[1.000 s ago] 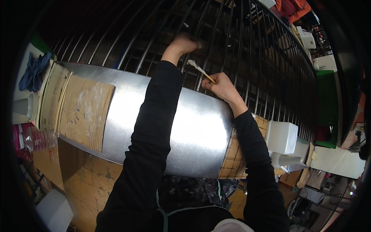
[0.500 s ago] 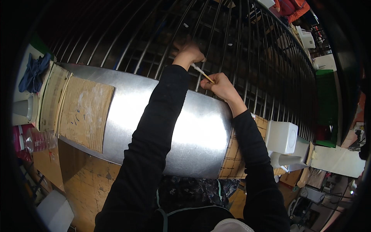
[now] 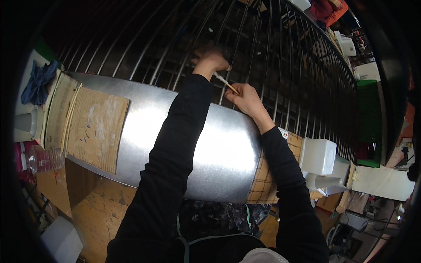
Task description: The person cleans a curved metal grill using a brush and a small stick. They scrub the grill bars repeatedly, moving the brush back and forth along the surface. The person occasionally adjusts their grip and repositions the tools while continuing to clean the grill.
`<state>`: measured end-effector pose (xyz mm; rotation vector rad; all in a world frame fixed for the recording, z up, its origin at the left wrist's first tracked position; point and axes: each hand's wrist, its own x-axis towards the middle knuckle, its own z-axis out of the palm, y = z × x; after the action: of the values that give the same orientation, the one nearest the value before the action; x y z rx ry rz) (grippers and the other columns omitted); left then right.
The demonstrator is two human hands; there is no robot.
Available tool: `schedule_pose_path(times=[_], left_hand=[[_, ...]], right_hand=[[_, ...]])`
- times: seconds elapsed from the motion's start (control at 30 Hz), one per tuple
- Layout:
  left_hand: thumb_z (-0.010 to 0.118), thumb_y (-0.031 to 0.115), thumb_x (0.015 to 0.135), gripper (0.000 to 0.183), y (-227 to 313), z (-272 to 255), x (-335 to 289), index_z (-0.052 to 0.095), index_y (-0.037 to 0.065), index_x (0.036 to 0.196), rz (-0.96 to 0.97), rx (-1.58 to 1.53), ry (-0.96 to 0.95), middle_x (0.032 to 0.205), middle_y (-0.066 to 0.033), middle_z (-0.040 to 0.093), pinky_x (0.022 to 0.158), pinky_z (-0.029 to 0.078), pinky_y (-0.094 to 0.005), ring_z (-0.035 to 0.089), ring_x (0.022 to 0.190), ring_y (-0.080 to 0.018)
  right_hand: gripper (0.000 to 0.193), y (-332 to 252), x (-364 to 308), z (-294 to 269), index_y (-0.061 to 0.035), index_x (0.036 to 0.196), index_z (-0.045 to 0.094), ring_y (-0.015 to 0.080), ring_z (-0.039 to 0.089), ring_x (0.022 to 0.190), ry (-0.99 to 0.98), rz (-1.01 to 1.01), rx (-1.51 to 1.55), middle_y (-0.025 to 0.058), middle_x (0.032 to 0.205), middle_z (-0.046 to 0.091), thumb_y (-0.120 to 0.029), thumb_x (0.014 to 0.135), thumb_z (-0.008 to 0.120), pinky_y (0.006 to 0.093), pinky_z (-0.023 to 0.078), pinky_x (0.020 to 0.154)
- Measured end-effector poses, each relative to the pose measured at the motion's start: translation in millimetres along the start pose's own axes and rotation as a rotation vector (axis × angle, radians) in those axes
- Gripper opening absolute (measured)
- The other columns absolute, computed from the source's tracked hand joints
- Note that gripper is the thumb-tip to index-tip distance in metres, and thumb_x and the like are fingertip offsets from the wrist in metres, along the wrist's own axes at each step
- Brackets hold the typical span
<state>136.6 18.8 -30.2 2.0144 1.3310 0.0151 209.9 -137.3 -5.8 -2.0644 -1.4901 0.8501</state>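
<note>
My right hand (image 3: 246,100) pinches a thin yellowish stick with a white end (image 3: 225,82), perhaps a brush; its kind is not certain. The stick slants up and left, its white end close to the heel of my left hand (image 3: 211,62). That hand is held over the dark metal bars (image 3: 158,65), palm side turned away, its thumb pointing right. Blur and shadow obscure its other fingers, and whether it holds anything is hidden. Both hands are just beyond the far edge of a shiny metal sheet (image 3: 223,158), with my forearms reaching across it.
Corrugated cardboard (image 3: 98,127) covers the sheet's left end. At right stand a white plastic container (image 3: 319,156) and a grey-white nozzle-like piece (image 3: 326,181). A dark blue cloth (image 3: 39,82) and clear plastic bottle (image 3: 46,158) are at far left. Another person's orange sleeve (image 3: 337,14) shows at top right.
Both hands have shifted slightly left, the stick moving along with the right one. The right hand's grip on it looks the same.
</note>
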Motion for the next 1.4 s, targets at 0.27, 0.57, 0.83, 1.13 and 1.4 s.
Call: schedule_pose_path(times=[0.27,0.57,0.83,1.13,1.4], left_hand=[[0.072,0.038,0.065,0.088,7.7,-9.5,-13.1,0.026,0.021,0.139,-0.034,0.005,-0.05,0.148,-0.0042,-0.004,0.097,0.012,-0.0679,-0.004,0.129,-0.0511],[0.07,0.032,0.068,0.075,10.0,-16.9,-21.0,0.038,0.019,0.133,-0.08,-0.034,-0.11,0.149,-0.0072,0.0,0.102,0.009,-0.063,-0.001,0.131,-0.0467],[0.07,0.039,0.068,0.074,10.9,-21.9,-26.6,0.042,0.012,0.131,-0.118,-0.066,-0.127,0.142,-0.0146,0.026,0.102,0.005,-0.0613,0.004,0.132,-0.0458],[0.069,0.037,0.07,0.076,6.9,-23.9,-21.9,0.037,0.01,0.133,-0.141,-0.026,-0.19,0.141,-0.0175,0.027,0.102,0.005,-0.0623,0.005,0.131,-0.0477],[0.072,0.036,0.066,0.077,2.1,-18.4,-18.0,0.039,0.011,0.131,-0.087,-0.067,-0.133,0.138,-0.0182,0.033,0.101,0.006,-0.0638,0.013,0.13,-0.0456]], right_hand=[[0.01,18.3,5.6,3.7,0.0014,0.075,0.06,0.0036,0.045,0.06,-0.074,-0.042,0.26,-0.0034,0.064,0.052,-0.007,0.078,0.056,0.0205,0.037,0.057],[0.011,20.1,-1.3,-15.0,0.0,0.07,0.06,0.0035,0.044,0.057,-0.228,-0.103,0.382,-0.0025,0.06,0.051,-0.01,0.073,0.057,0.0201,0.035,0.054],[0.01,20.5,-13.7,-44.8,-0.0025,0.073,0.061,0.0037,0.045,0.052,-0.206,-0.127,0.545,-0.0004,0.067,0.059,-0.008,0.07,0.053,0.0173,0.034,0.05],[0.008,50.3,-22.8,-83.5,-0.0007,0.073,0.054,0.0027,0.024,0.038,-0.073,-0.065,0.933,-0.0049,0.051,0.036,-0.008,0.072,0.051,0.0202,0.016,0.037],[0.01,69.3,-24.0,-94.1,-0.0042,0.071,0.047,0.0034,0.021,0.037,0.124,-0.025,1.041,-0.0068,0.047,0.025,-0.012,0.076,0.048,0.0216,0.014,0.037]])
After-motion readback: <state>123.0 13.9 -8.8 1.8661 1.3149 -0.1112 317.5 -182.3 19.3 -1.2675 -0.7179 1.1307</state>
